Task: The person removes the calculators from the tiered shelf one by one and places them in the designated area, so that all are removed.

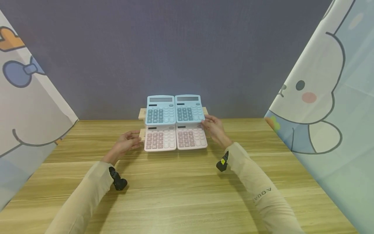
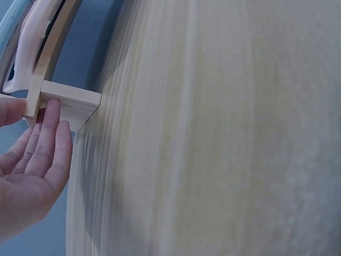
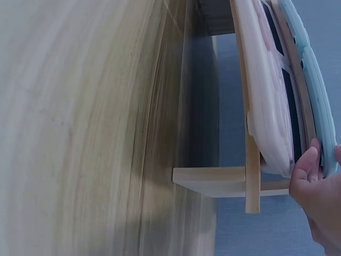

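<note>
A two-level wooden rack stands at the back of the table. Its upper level carries a left blue calculator and a right blue calculator, side by side. Below them lie two pink calculators, the left one and the right one, their tops hidden behind the blue pair. My left hand pinches the left end of the lower board, thumb above and fingers beneath. At the lower right corner of the right blue calculator, my right hand pinches its edge.
The wood-grain table reaches forward from a dark grey-blue wall close behind the rack. Sheets printed with cartoon animals hang along the left side and right side.
</note>
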Demonstrator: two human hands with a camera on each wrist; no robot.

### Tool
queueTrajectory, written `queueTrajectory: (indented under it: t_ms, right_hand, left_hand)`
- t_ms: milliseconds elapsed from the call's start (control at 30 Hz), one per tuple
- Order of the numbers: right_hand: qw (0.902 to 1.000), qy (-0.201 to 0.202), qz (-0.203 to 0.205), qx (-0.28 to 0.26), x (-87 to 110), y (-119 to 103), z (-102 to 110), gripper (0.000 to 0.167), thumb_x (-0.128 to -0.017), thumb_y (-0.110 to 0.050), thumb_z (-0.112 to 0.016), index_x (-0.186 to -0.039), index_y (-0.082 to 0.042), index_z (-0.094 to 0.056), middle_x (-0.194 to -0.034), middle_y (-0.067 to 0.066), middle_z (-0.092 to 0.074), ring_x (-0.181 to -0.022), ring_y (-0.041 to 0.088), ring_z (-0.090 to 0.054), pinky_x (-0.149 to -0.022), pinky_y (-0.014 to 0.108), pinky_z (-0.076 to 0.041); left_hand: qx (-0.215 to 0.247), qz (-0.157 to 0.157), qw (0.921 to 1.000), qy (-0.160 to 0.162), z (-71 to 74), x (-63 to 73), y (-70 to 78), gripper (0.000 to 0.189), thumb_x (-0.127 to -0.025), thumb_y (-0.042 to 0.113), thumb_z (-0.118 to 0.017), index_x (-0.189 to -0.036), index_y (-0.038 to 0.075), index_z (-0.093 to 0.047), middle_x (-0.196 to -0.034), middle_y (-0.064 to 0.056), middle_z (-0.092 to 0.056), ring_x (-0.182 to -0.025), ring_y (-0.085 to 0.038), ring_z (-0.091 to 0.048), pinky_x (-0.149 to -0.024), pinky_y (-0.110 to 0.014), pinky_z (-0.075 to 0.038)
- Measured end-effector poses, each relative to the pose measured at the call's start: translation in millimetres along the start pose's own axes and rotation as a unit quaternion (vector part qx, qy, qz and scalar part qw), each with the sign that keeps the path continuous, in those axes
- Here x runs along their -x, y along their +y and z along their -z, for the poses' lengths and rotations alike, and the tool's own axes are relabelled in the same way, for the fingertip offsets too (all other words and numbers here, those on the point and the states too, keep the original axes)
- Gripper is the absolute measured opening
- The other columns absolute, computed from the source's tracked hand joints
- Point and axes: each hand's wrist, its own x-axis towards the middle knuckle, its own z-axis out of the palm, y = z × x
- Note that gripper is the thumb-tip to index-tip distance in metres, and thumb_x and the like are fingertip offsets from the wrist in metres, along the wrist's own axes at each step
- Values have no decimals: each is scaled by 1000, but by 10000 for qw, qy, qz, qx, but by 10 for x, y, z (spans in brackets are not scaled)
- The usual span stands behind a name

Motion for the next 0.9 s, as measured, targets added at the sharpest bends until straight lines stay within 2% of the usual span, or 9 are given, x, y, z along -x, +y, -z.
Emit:
queueTrajectory:
  t_ms: [167,333,467,600,900]
  right_hand:
    - [9993,50,-95,-346,-9,7,-11,45,-88,4,-51,-131,3,-39,-102,7,-54,-93,20,-58,-97,29,-46]
    - [9979,140,-205,-605,-22,13,-24,45,-87,5,-51,-131,1,-39,-104,8,-54,-91,19,-58,-98,29,-46]
    - [9969,232,-265,-706,-37,16,-34,45,-88,6,-51,-131,1,-40,-104,8,-54,-88,16,-58,-97,28,-46]
    - [9958,265,-292,-824,-49,20,-44,46,-88,6,-50,-132,1,-39,-105,8,-53,-87,15,-57,-92,24,-48]
    - [9917,325,-373,-1183,-46,13,-62,48,-86,10,-49,-132,1,-39,-100,7,-53,-82,13,-56,-77,18,-51]
  left_hand:
    - [18,16,10000,32,-13,-2,-3,57,-95,14,-47,-144,1,-19,-137,-27,-31,-119,-35,-47,-102,-41,-41]
    - [99,90,9998,133,-19,-19,-11,56,-95,13,-47,-144,2,-21,-138,-27,-32,-117,-30,-48,-100,-40,-43]
    - [111,104,9998,153,-12,-24,-14,55,-96,13,-46,-144,3,-21,-138,-26,-32,-119,-33,-47,-100,-40,-43]
    - [69,84,9998,140,-6,-16,-15,56,-96,14,-46,-144,2,-21,-138,-27,-33,-121,-36,-46,-100,-41,-43]
    - [48,-42,10000,34,-2,18,5,59,-94,18,-51,-143,0,-22,-136,-28,-34,-115,-32,-52,-98,-37,-45]
